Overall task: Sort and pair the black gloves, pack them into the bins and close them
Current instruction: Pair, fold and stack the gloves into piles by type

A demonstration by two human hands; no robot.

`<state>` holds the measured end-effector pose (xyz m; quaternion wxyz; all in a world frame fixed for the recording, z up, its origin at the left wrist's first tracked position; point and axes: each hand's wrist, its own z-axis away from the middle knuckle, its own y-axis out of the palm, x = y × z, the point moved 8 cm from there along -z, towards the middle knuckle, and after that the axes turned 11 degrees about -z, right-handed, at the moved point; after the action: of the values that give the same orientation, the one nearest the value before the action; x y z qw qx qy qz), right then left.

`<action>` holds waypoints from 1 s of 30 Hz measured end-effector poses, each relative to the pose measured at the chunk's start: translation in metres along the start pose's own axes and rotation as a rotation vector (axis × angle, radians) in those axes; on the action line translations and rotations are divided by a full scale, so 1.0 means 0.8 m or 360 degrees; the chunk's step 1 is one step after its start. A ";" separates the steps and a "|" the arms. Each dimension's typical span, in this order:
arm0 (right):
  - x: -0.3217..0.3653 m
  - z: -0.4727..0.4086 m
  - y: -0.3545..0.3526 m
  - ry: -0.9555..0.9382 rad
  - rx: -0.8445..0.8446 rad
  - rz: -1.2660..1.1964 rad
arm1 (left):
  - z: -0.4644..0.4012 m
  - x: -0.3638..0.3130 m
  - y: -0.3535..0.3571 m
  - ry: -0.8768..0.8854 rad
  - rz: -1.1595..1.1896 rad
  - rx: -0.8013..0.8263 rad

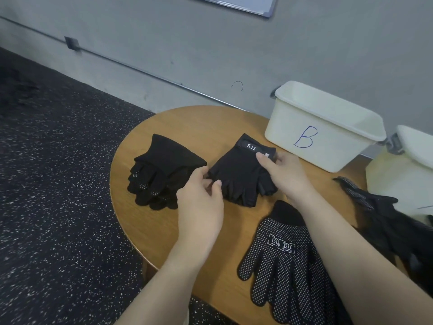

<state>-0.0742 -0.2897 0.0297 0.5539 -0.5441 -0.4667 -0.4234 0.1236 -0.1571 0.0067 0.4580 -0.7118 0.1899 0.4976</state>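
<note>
**Fingerless gloves held at table centre**

Both hands grip the stacked fingerless gloves (241, 170) marked "5.11": left hand (201, 202) pinches the finger end, right hand (287, 174) pinches the cuff. Left lies a pile of plain gloves (161, 174); nearer, one dotted glove (281, 261), partly under the right forearm. Two white bins: bin B (321, 130), open, and a second bin (405, 174), with further gloves (379, 216) beside it on the round table (145, 228).

Both hands (239, 184) pinch fingerless gloves (239, 174) on round table (182, 123).
</note>
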 end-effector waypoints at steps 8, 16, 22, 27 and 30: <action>0.068 0.032 0.018 -0.0989 -0.0075 0.1174 | 0.026 -0.051 0.009 0.0722 -0.0689 -0.0096; 0.001 0.011 0.052 -0.0674 0.0661 0.1468 | 0.026 -0.019 0.061 0.0724 -0.1109 0.0345; -0.030 0.011 0.057 -0.0560 0.0772 0.1657 | 0.025 -0.009 0.068 0.0738 -0.1174 0.0388; -0.001 0.021 0.046 -0.0363 0.0796 0.1624 | 0.034 -0.022 0.058 0.0802 -0.1168 0.0376; 0.022 0.048 0.007 -0.0333 0.0557 0.1343 | 0.059 -0.040 0.052 0.0937 -0.1052 0.0329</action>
<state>-0.0673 -0.2508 0.0448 0.7111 -0.6246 -0.3223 -0.0190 0.0544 -0.1443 0.0114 0.5874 -0.7959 0.1234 0.0795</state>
